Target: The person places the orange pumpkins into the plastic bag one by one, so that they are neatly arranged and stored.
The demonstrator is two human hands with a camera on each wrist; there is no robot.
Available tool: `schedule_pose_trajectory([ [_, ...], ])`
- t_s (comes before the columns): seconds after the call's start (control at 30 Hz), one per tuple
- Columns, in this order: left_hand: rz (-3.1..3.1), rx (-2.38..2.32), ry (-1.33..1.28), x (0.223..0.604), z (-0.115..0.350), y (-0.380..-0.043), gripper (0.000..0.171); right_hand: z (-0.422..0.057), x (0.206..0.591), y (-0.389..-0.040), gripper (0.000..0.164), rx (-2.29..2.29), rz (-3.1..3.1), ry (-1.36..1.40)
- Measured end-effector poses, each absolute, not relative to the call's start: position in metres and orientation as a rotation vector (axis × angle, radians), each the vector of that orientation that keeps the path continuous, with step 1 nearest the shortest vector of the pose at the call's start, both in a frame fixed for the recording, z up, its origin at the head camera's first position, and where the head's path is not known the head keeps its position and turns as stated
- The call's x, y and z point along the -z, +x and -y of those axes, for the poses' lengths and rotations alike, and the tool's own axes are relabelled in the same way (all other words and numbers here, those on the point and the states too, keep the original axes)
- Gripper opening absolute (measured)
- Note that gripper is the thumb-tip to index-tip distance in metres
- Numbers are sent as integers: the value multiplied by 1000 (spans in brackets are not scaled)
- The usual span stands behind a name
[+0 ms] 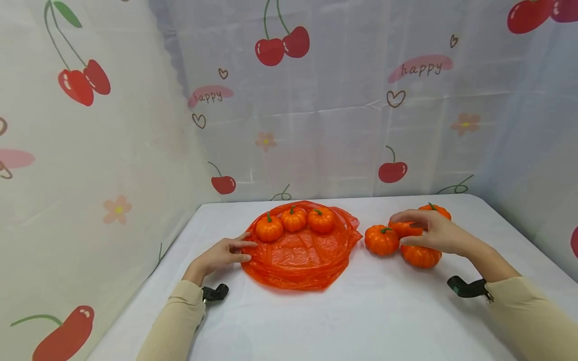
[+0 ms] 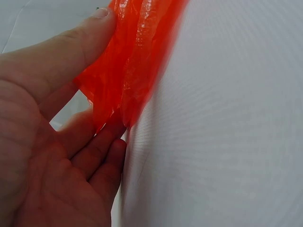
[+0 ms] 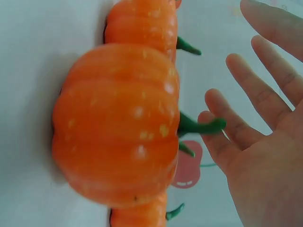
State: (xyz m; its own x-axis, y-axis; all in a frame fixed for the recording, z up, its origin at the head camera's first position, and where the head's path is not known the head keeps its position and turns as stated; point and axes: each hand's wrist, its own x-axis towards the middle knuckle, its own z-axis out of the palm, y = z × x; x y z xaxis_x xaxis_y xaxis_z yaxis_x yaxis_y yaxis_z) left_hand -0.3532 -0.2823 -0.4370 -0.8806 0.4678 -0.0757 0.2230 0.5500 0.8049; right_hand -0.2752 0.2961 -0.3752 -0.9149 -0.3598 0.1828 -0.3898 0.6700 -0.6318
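Pumpkins (image 1: pixel 294 220), orange with green stems, are sitting in two groups on the white desk (image 1: pixel 311 321). Three are resting inside the thin red-orange plastic bag (image 1: pixel 293 255), along its far part, from about 10 to 1 o'clock. Bag is lying spread out, rim bunching in loose folds. Four more are sitting outside, at the bag's 3 o'clock: front pumpkin (image 1: pixel 421 257) at that group's 5 o'clock, left pumpkin (image 1: pixel 381 240) at 9, back pumpkin (image 1: pixel 441 211) at 2, middle pumpkin (image 1: pixel 404 230) partly hiding behind the right hand (image 1: pixel 440 233).

That hand is hovering over the group, fingers (image 3: pixel 258 88) spreading wide and holding nothing; in the right wrist view one fingertip is showing close to a stem (image 3: pixel 203 125), contact unclear. Left hand (image 1: pixel 221 255) is touching the bag's edge at 9 o'clock, fingers half-spread; in the left wrist view plastic is passing between a straight thumb and loosely bent fingers, gap wide, cannot tell how firmly.

Both wrists are wearing black devices (image 1: pixel 215 292), beige sleeves (image 1: pixel 180 306) showing behind. Cherry-print sheets (image 1: pixel 316 115) are hanging at the desk's 9, 12 and 3 o'clock.
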Motion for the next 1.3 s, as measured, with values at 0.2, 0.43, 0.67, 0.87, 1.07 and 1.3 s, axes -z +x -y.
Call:
schedule_pose_trajectory([
  [0.2,-2506,-1249,583,438,282,-354,42,-313,378,-272,52,-1030,2831,641],
  [0.43,-2514,-1233,565,439,285,-355,43,-329,386,-271,50,-997,2838,643],
  [0.67,-2501,-1241,553,439,284,-355,43,-341,397,-272,49,-1064,2870,659],
  [0.87,-2497,-1253,550,440,283,-356,42,-346,402,-272,43,-1138,2884,689],
  [1.07,-2490,-1254,552,440,283,-356,42,-352,407,-273,38,-1143,2908,665],
  [1.3,-2487,-1262,537,440,283,-355,42,-357,414,-277,36,-1230,2895,692],
])
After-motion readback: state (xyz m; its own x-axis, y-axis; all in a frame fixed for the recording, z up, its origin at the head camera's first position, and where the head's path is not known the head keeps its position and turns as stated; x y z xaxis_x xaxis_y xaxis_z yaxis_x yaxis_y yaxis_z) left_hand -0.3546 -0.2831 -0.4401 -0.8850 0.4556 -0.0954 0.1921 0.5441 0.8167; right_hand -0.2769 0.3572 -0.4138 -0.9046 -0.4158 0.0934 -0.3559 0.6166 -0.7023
